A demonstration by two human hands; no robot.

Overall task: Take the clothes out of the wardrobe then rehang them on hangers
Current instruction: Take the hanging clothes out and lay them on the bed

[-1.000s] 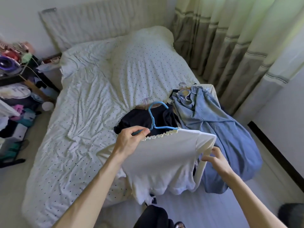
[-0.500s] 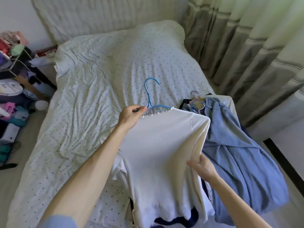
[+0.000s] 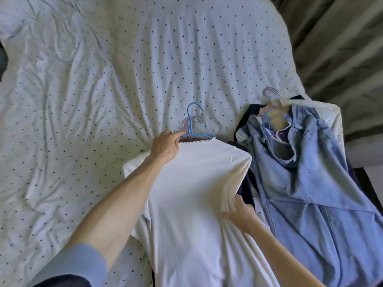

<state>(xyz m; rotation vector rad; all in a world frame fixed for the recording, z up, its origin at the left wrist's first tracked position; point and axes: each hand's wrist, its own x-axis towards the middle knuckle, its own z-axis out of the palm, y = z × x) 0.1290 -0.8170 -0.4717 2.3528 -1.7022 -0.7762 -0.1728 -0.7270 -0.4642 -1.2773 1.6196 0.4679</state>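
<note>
White knit top with scalloped neckline (image 3: 196, 193) lay face-down over the dotted white bedsheet (image 3: 93, 79), already threaded on a thin blue plastic hanger (image 3: 191, 119), hook pointing up the bed. Left hand (image 3: 165, 147) pinched the hanger arm at the collar, fingers curled. I read that as pinning the hanger so the shoulder wouldn't slip off. Right hand (image 3: 240, 212) gripped the bunched right side of the top, thumb under the fold, probably to pull the fabric straight. A dark navy garment (image 3: 245, 189) showed under that edge. Just beside it, a light blue denim shirt (image 3: 306, 183) sat on its own pale hanger (image 3: 269, 94), which I judged finished. The white top looked nearly done, just needing smoothing.
</note>
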